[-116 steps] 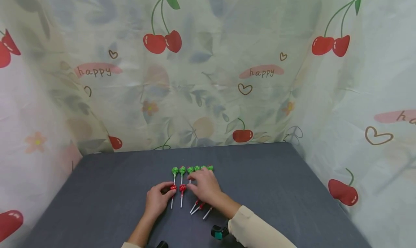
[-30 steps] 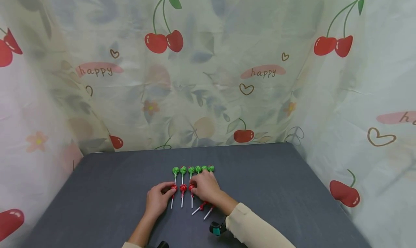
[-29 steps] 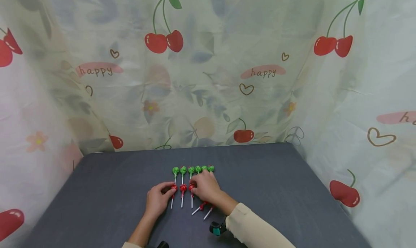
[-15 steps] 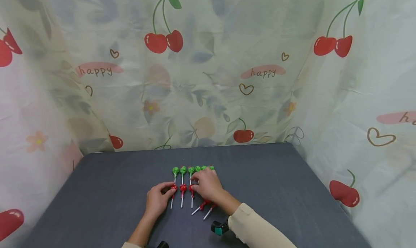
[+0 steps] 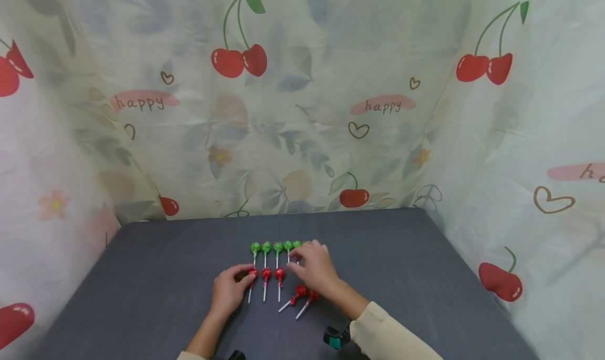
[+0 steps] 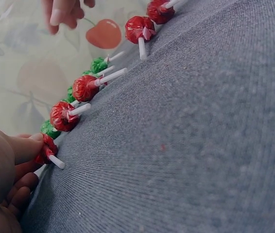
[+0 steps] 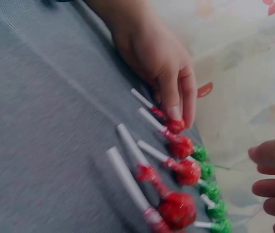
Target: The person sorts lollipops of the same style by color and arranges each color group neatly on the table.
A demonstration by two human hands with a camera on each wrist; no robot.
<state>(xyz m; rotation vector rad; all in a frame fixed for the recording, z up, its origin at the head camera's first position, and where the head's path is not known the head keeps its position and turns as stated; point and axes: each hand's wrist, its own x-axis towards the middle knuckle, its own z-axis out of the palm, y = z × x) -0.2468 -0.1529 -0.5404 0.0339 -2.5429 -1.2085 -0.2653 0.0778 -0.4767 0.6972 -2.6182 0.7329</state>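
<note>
My left hand (image 5: 229, 289) pinches the head of the leftmost red-wrapped lollipop (image 6: 45, 148) between thumb and fingers, as the left wrist view shows; it lies on the table. Two more red lollipops, a middle one (image 5: 266, 273) and a right one (image 5: 279, 274), lie parallel beside it, sticks toward me. Behind them runs a row of green-wrapped lollipops (image 5: 267, 245), partly hidden by my right hand (image 5: 315, 268). That hand hovers with parted, slightly bent fingers and holds nothing; the right wrist view shows it apart from the candies. Two slanted red lollipops (image 5: 300, 291) lie below it.
The dark grey cloth-covered table (image 5: 179, 255) spreads out around the lollipops. A patterned curtain (image 5: 302, 139) with cherries encloses its back and sides. A dark band (image 5: 336, 339) is on the right wrist.
A third red lollipop has joined the row from the slanted group, placed by my right hand. Since then that hand has released it and shifted right and upward. My left hand stays put.
</note>
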